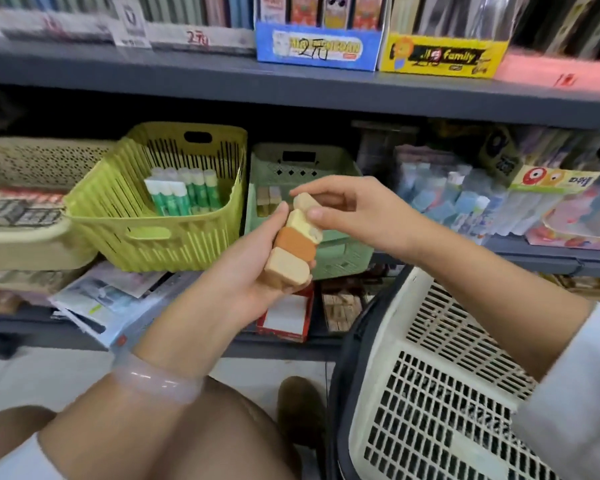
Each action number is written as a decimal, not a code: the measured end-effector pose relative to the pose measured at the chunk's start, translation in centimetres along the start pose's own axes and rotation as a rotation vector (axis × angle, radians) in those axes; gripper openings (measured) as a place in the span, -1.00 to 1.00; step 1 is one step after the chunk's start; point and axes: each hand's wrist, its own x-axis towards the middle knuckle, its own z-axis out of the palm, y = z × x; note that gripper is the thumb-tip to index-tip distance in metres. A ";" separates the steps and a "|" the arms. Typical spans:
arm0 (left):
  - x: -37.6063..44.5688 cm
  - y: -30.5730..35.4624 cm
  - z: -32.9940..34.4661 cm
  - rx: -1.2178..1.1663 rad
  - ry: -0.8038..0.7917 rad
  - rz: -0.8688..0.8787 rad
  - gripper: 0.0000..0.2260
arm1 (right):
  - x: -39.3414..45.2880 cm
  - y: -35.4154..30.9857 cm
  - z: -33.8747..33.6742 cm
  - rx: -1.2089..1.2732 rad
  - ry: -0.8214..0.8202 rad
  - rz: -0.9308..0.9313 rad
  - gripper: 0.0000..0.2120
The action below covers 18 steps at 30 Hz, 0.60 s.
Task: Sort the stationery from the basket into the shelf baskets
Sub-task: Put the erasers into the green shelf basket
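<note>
Near the middle of the frame the left hand (257, 268) gripped a row of small blocky erasers in cream, pale yellow and orange (293, 252), its fingers curled under the row and its thumb pressed along the left side. The right hand (352, 211) reached in from the right and pinched the topmost cream eraser (306, 201) between thumb and forefinger, at the upper end of the row. Both hands hovered just in front of a pale green perforated plastic basket (340, 258) on the grey metal shelf (291, 95); a few more blocky erasers (268, 199) stood inside it (their colours looked washed out and were hard to tell). Beside it, to the left, sat a yellow-green slatted plastic basket (125, 216) holding green-and-white glue sticks (184, 194) lined up against its back wall. At the far left edge a beige plastic basket (25, 244) was partly in view, blurred. In the lower right of the frame a cream plastic carrying basket with a grid wall and a dark rim (440, 393) lay below the right forearm. A pale translucent bangle (156, 379) circled the left wrist, and a white sleeve (582, 393) covered the right arm above the elbow.
</note>
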 end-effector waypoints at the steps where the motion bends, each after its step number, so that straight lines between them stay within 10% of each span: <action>1: 0.3 0.5 -0.3 0.009 0.000 -0.005 -0.72 | 0.6 0.0 -0.1 0.030 0.008 0.004 -0.77; 9: 2.0 2.0 -2.3 -0.056 -0.025 -0.055 -0.69 | 7.1 3.4 -0.8 0.141 0.331 0.288 -0.89; 18: 2.5 2.1 -4.9 -0.179 -0.029 -0.061 -0.67 | 16.5 8.4 0.2 -0.416 0.371 0.796 -0.78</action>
